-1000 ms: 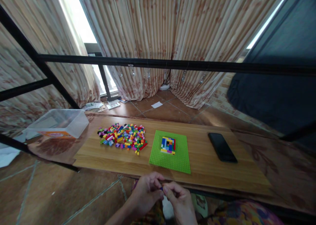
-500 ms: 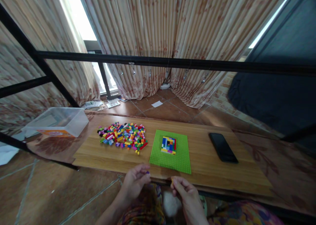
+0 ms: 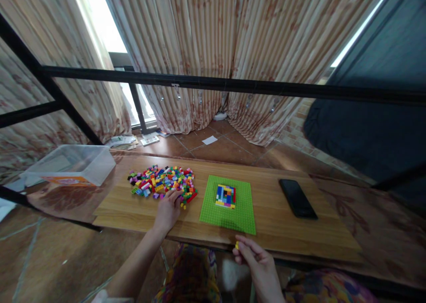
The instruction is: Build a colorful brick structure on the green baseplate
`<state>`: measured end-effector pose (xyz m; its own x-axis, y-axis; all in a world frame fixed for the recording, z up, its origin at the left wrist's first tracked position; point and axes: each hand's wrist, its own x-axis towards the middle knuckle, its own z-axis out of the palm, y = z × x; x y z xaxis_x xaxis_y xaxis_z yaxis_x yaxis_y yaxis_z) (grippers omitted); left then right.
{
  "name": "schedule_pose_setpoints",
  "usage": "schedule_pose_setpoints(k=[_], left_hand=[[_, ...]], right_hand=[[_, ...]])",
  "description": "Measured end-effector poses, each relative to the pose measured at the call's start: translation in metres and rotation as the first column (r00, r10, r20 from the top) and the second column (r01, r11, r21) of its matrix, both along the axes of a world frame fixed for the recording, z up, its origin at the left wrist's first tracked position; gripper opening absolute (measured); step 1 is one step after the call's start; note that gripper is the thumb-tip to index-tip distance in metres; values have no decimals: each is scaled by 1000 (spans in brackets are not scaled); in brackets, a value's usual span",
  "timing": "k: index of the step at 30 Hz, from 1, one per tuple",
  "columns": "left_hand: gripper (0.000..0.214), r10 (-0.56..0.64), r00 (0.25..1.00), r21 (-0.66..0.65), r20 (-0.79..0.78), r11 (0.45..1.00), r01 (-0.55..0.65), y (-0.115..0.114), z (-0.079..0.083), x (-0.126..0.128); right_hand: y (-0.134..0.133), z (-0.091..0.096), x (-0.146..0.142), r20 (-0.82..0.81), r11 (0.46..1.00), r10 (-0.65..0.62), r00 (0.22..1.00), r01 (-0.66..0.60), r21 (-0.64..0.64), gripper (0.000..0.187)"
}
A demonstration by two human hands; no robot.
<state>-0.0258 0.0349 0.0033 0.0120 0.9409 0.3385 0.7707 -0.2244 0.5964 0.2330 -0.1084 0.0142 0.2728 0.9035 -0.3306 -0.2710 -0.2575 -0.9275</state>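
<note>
My left hand [image 3: 168, 210] is at the near edge of a pile of mixed coloured toy bricks [image 3: 155, 180]. Its fingers stretch over the bricks, apart from one another, and I make out nothing held in them; the fingertips are partly lost among the bricks. Pinched in my right hand [image 3: 258, 261] is a small yellow brick [image 3: 237, 245], just off the table's front edge. Between the pile and the phone lies a green baseplate [image 3: 208, 214]. On it stands a low square build of coloured bricks [image 3: 229, 204] with an opening in its middle.
A black phone [image 3: 297, 198] lies on the wooden table [image 3: 282, 236] at the right. To the left stands a clear plastic box [image 3: 76, 161] with an orange label. A black metal bar [image 3: 199, 82] crosses beyond the table, with curtains behind.
My left hand has moved forward and left from the table's front edge to the brick pile. The purple piece at its fingers no longer shows. My right hand stays low, still pinching its brick.
</note>
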Motion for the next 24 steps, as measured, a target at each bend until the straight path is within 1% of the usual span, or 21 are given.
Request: schedule_pose_setpoints(k=[2, 5, 8, 12, 15, 18, 21, 24], left_hand=[[28, 1, 1000, 1, -4, 1000, -1, 0, -1, 2], [29, -6, 1000, 9, 2, 1000, 6, -1, 1, 3], [28, -7, 1000, 26, 24, 1000, 6, -5, 5, 3], [26, 9, 998, 58, 68, 998, -13, -14, 14, 9], [25, -29, 993, 51, 113, 998, 23, -25, 22, 22], [26, -121, 982, 0, 148, 992, 122, -38, 27, 40], [27, -203, 964, -43, 173, 976, 214, -47, 27, 57], [28, -236, 955, -56, 182, 967, 250, -48, 26, 67]], right_hand=[[-1, -1, 1, -9, 1000, 0, 1000, 0, -11, 46], [-2, -1, -1, -30, 1000, -17, 999, 16, -15, 45], [-1, 0, -2, -52, 999, -36, 998, 36, -8, 42], [5, 3, 0, -36, 1000, 1, 999, 0, 18, 37], [12, 5, 5, 78, 998, 9, 997, -14, 69, 34], [21, 6, 10, 247, 991, 14, 969, -47, 127, 33], [30, 11, 15, 427, 980, 29, 904, -110, 167, 34], [40, 17, 20, 585, 972, 27, 811, -157, 173, 32]])
